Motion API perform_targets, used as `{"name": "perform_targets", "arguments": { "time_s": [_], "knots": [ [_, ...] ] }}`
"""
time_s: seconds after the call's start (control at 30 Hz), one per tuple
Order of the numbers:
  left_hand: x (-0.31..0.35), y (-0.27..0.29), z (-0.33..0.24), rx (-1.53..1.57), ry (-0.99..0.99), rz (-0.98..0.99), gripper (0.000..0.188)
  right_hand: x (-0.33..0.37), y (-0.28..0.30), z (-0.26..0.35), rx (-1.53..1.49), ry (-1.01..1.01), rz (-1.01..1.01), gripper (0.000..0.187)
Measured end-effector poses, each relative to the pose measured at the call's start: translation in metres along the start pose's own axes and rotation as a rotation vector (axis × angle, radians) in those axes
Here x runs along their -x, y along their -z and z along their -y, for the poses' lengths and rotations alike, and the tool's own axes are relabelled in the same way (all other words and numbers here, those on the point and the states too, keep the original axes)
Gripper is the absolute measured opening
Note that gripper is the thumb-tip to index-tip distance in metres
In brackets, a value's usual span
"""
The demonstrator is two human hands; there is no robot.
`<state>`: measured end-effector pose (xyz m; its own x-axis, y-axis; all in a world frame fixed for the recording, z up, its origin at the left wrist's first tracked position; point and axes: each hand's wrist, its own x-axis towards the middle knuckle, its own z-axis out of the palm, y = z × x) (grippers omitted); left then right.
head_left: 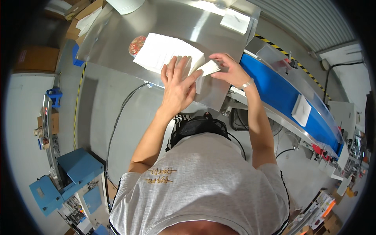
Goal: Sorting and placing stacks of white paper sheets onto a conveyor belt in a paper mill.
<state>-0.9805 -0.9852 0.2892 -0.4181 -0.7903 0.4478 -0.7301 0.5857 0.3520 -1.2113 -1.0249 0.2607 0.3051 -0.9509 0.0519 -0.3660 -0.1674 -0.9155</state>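
Note:
A long row of white folded paper leaflets (156, 51) lies on the steel table, leaning in a tight stack. My left hand (178, 84) rests on the near right end of this row, fingers spread over the paper. Its thumb touches a small bundle of white folded paper (209, 68) that sticks out to the right. My right hand (234, 73) curves round the outer end of that bundle, thumb at the near side and fingers at the far side. A round red-patterned item (137, 46) shows partly from behind the row's left end.
The steel table (172, 21) carries a white bucket (126, 4) and a flat white piece (235, 21) at the far side. At right runs a blue conveyor belt (270, 80) with a white packet (301, 110) on it. A black cable (117, 117) hangs at left.

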Motion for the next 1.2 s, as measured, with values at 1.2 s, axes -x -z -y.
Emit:
{"name": "perform_targets", "arguments": {
  "time_s": [1.2],
  "knots": [
    [-0.022,0.003,0.028,-0.046,0.108,0.118,0.031,0.132,0.119,-0.104,1.151,-0.312,-0.809,0.075]
  ]
}}
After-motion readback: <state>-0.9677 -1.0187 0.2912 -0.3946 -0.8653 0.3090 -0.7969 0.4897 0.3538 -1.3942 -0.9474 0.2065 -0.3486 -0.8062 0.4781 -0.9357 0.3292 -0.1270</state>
